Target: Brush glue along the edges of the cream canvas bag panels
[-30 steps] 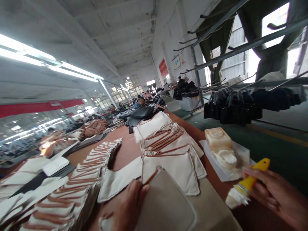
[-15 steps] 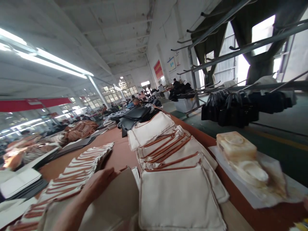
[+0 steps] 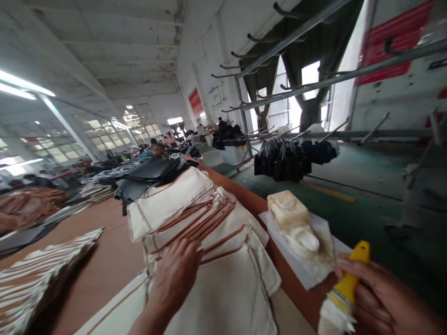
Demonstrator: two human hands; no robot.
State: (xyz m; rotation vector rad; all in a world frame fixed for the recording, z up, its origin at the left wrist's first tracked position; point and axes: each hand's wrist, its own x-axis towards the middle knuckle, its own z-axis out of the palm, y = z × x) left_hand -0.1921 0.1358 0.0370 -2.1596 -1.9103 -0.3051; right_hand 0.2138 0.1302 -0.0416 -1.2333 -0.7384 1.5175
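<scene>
My right hand (image 3: 387, 293) grips the yellow handle of a paintbrush (image 3: 349, 281), its bristles pointing down and coated with thick white paste. My left hand (image 3: 176, 274) lies on a pile of cream fabric bag panels (image 3: 226, 288) with brown-trimmed edges, fingers bent over the top edge of one panel. Its fingertips are partly hidden in the folds. Another cream panel (image 3: 115, 307) with a brown line lies flat under and left of my left forearm. Right of the pile, a paste-crusted plastic container (image 3: 288, 209) with white paste in its opening rests on a white sheet (image 3: 279, 237).
An overlapping row of cream and brown pieces (image 3: 42, 274) lies on the brown tabletop (image 3: 115, 218) at left. Black pieces (image 3: 150, 172) are heaped beyond the pile. A metal rack (image 3: 300, 90) with hanging black bags (image 3: 282, 163) stands to the right. Co-workers sit farther back.
My left hand has moved from a greyish panel at left onto the cream pile. The view has swung right, bringing my right hand and the brush well into sight.
</scene>
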